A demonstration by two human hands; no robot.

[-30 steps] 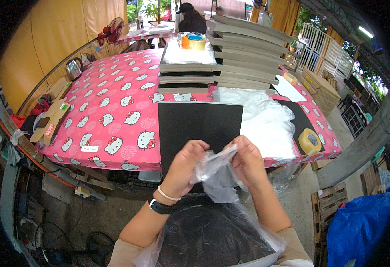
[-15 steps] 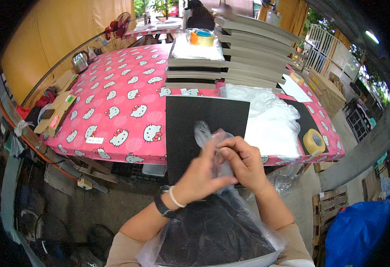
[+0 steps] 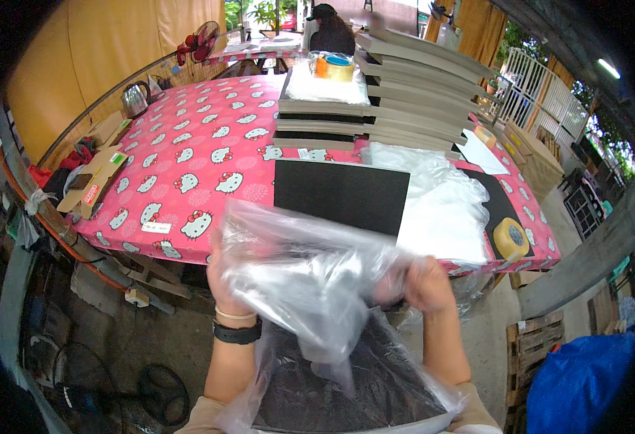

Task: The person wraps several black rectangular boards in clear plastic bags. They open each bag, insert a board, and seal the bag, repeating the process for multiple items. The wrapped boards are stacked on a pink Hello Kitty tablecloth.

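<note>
A clear plastic bag is stretched wide between my two hands, blurred by motion. My left hand holds its left edge, with the fingers partly behind the film. The right edge is gripped in my right hand, its fingers curled closed. Just below, a black panel covered in clear plastic lies close against me, between my forearms. Whether the stretched film is part of that covering, I cannot tell. Beyond my hands a bare black panel rests at the table's near edge, its lower part hidden by the film.
The pink patterned table bears stacked grey-edged panels, a pile of clear bags and a tape roll. More tape rolls top a lower stack. A person is at the back. A blue tarp lies right.
My hands were close together on gathered plastic; they have moved apart, left and right. The film is now spread out between them, over the near part of the bare black panel.
</note>
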